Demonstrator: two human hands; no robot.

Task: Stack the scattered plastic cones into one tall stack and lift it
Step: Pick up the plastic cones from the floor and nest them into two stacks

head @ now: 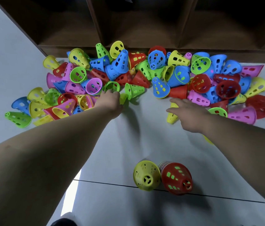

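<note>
Head: red stack [175,178] upright, tip up.

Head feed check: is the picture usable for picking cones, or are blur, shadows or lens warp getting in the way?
Head view: light is soft and even, with no glare on the cone pile; faint shadows cross the floor; the shelf bays are almost black; wide-angle warp stretches the red cone at the right edge.

Grey floor [144,141] carries heaped cones [122,62] (yellow cone [146,175], red stack [176,178] apart).
</note>
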